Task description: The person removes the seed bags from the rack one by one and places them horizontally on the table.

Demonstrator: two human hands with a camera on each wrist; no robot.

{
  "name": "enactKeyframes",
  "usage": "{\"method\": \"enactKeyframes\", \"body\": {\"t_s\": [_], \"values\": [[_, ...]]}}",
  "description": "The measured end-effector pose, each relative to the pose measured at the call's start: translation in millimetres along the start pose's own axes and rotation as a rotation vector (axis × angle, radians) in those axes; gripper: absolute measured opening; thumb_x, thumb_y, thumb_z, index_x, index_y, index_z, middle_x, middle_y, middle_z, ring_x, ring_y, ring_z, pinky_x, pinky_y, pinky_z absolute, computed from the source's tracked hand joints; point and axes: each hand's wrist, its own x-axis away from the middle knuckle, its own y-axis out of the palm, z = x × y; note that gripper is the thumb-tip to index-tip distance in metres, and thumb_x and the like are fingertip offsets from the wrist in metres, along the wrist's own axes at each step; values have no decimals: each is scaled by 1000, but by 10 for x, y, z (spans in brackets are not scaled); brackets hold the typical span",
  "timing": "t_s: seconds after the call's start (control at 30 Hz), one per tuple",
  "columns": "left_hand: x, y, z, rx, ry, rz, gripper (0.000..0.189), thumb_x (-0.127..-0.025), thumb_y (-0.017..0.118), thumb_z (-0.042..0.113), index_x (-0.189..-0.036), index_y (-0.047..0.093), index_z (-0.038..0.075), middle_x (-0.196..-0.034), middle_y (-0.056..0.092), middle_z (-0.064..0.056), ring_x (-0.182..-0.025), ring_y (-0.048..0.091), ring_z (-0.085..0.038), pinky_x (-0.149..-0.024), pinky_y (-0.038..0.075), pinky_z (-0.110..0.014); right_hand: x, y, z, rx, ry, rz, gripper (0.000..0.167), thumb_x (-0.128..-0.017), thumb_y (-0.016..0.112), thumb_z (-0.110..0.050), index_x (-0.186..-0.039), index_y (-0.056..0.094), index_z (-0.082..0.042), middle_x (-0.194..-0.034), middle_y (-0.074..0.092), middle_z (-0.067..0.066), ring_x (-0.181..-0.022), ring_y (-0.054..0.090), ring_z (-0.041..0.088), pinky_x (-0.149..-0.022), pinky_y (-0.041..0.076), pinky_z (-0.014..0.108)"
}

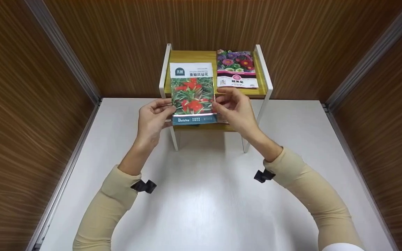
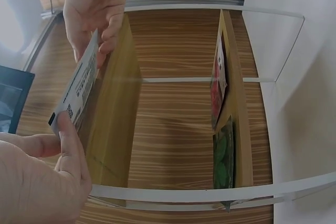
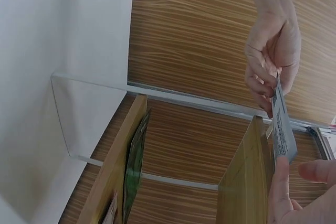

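A seed packet [image 1: 193, 94] with red flowers and a blue bottom band is held over the left front of the shelf's upper board [image 1: 194, 55]. My left hand [image 1: 153, 116] pinches its lower left edge between thumb and fingers. On the opposite edge, my right hand [image 1: 237, 111] holds it with the thumb in front. The wrist views show the packet's printed back [image 2: 81, 87] tilted above the board, apart from it. To its right, a second seed packet [image 1: 236, 68] with pink and purple flowers lies flat on the upper board.
The small two-tier shelf has a white frame [image 1: 264, 69] and stands on a white surface [image 1: 201, 195] against brown wood-grain panels [image 1: 124, 45]. On its lower board [image 2: 239, 103] lie a green packet [image 2: 223, 156] and a red-and-white packet [image 2: 218, 85].
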Motion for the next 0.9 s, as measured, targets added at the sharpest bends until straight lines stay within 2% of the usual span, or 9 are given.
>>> {"method": "enactKeyframes", "body": {"t_s": [0.3,0.5,0.7,0.9], "values": [[49,-43,-77,-26,6,-24,28,-98,71,7,-125,69,1,-98,73,-3,-81,74,-11,-65,65,-23,28,-10,47,-164,167,-23,48,-97,74,-4,-142,58,-3,-111,60,6,-82,62,12,-62,65,25],[83,-79,-141,-28,5,-47,28,-98,72,7,-125,68,1,-100,73,-4,-82,74,-11,-66,65,-22,64,-13,83,-178,195,-43,49,-95,76,-5,-141,58,-3,-110,58,6,-85,64,13,-61,66,28],[116,-103,-194,-56,1,-56,28,-99,72,8,-125,69,1,-105,74,-6,-84,74,-12,-70,66,-24,81,-13,115,-237,281,-72,51,-94,76,-2,-141,57,-6,-109,59,5,-83,67,13,-58,65,27],[151,-131,-250,-77,-6,-62,29,-100,71,9,-127,68,1,-108,74,-8,-85,74,-12,-71,66,-23,108,-15,147,-273,315,-96,48,-93,73,4,-137,57,-7,-111,58,5,-93,65,17,-61,67,29]]}}
